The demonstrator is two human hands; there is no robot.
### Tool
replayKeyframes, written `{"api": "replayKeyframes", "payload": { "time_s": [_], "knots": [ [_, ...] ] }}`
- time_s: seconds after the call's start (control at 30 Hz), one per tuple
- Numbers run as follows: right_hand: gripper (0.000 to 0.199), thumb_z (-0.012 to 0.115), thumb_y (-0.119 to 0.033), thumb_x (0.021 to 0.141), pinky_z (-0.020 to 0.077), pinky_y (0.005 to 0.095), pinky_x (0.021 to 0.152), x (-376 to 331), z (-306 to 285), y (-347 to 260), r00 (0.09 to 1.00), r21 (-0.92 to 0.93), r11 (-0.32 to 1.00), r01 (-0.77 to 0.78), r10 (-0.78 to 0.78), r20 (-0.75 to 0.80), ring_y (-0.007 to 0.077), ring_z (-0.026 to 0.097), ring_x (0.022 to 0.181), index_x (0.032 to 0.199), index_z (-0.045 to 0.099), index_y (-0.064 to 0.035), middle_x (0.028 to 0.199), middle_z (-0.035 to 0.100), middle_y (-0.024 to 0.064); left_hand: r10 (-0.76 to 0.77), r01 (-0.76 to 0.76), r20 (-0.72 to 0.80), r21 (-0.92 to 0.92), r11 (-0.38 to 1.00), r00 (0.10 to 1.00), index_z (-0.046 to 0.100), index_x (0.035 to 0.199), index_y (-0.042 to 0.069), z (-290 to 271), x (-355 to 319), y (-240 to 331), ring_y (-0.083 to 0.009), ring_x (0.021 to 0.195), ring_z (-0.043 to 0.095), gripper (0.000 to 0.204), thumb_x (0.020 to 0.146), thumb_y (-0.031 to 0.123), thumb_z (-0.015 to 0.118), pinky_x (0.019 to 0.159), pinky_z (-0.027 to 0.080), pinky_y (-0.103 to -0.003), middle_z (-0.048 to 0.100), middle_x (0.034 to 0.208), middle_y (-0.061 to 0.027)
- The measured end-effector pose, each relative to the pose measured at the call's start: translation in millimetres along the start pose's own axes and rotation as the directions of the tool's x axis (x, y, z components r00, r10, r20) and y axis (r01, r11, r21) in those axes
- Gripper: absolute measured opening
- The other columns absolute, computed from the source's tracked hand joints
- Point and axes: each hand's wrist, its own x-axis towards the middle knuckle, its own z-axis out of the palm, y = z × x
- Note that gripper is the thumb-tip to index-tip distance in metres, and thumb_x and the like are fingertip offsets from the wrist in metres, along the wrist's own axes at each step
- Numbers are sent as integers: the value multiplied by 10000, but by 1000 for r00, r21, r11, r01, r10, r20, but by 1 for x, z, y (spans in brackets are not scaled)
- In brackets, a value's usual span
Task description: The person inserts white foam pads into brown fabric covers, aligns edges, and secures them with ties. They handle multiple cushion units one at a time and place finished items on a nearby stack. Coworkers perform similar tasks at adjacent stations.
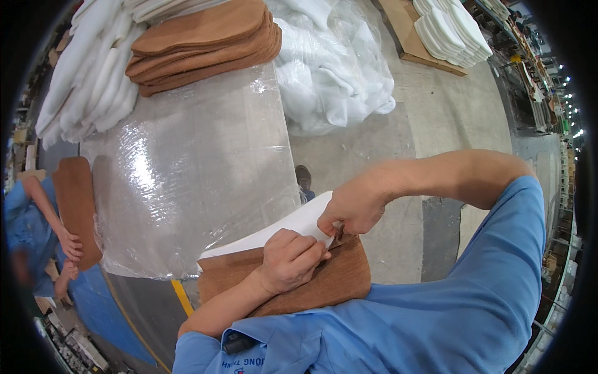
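Against my body I hold a brown fabric cushion cover point(339, 271) with a white pad point(268, 234) showing along its open far edge. My left hand point(289, 258) lies across the cover, fingers curled closed on its edge beside the pad. Just to its right, my right hand point(355, 209) pinches the cover's edge near the right end of the pad. The fingertips of both hands are almost touching. Part of the pad is hidden inside the cover and behind my hands.
A table point(205, 168) wrapped in clear plastic stands ahead, bearing stacked brown cushions point(205, 47) and white padding point(93, 68). Beyond lies a plastic bag of white padding point(336, 75). White pads point(448, 34) rest on cardboard. At left, a co-worker holds a brown cushion point(78, 206).
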Motion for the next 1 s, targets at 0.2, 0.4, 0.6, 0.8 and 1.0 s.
{"api": "replayKeyframes", "payload": {
  "time_s": [0.2,0.4,0.6,0.8,1.0],
  "knots": [
    [303,615,-51,863,427,299,498,18,-1,20,977,353,931,96,-156,148,125,541,577,1160,646,-105,717,559,1,-72,70,-49,-39,997,996,725,887,81,-4,9,-7,-230,646,596,174,781,137,851,587,433,-367,658,787,-38],
    [214,683,-48,839,379,269,434,31,-15,21,902,519,851,85,-286,322,90,465,464,1039,627,-99,615,510,-33,-145,142,-43,-69,987,988,722,856,90,-15,19,-5,-231,646,590,148,793,140,847,579,427,-374,642,753,-34],
    [201,710,-60,857,349,260,408,44,-22,18,837,475,876,85,-321,442,81,439,428,1031,621,-103,606,519,-34,-146,140,-46,-110,984,988,732,851,83,-19,18,0,-228,646,581,142,792,138,848,588,431,-366,637,741,-30],
    [204,732,-113,921,335,249,381,53,-25,21,766,564,823,68,-406,499,80,441,414,1079,604,-108,622,541,-27,-113,105,-61,-118,987,992,733,858,73,-25,16,-2,-229,653,568,143,780,118,844,591,425,-362,635,754,-29],
    [252,723,-141,951,425,255,432,48,-30,29,792,569,820,63,-388,471,92,518,461,1149,572,-102,662,576,-14,-88,84,-30,-115,990,996,728,886,68,-27,11,-2,-237,662,557,171,771,117,844,607,427,-368,630,780,-35]
  ]
}}
